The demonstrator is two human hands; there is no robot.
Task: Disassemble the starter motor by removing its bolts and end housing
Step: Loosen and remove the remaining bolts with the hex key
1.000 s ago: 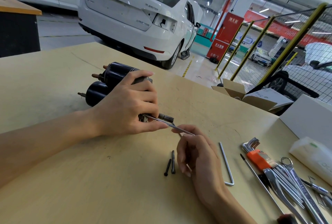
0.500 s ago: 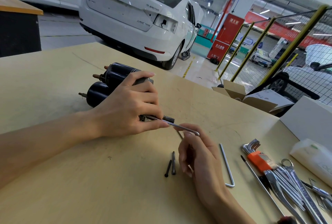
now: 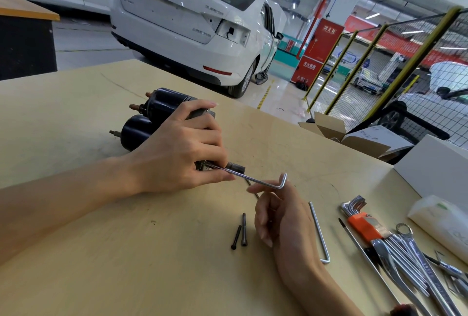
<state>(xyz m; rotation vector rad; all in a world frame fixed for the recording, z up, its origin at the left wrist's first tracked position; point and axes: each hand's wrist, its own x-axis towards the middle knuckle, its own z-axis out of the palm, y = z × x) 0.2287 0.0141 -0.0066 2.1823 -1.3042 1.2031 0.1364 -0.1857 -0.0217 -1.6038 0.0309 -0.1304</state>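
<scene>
The black starter motor [image 3: 157, 113] lies on the wooden table [image 3: 76, 118] with its studs pointing left. My left hand [image 3: 177, 153] grips its near end from above, hiding the end housing. A silver hex key [image 3: 253, 180] is set into that end just under my left thumb. Its shaft runs right to a bend, and the short arm points up. My right hand [image 3: 283, 217] holds the key at the bend with its fingertips. Two removed black bolts [image 3: 240, 231] lie side by side on the table, left of my right hand.
A loose long hex key [image 3: 320, 234] lies right of my right hand. Further right are a hex key set in an orange holder [image 3: 364, 227], several wrenches [image 3: 410, 255], a plastic bag [image 3: 440, 224] and a white box [image 3: 430, 171]. An open cardboard box [image 3: 339, 131] sits beyond the table's far edge.
My right hand has turned the hex key, so its short arm now stands up clear of my fingers. My left hand and the motor have stayed put.
</scene>
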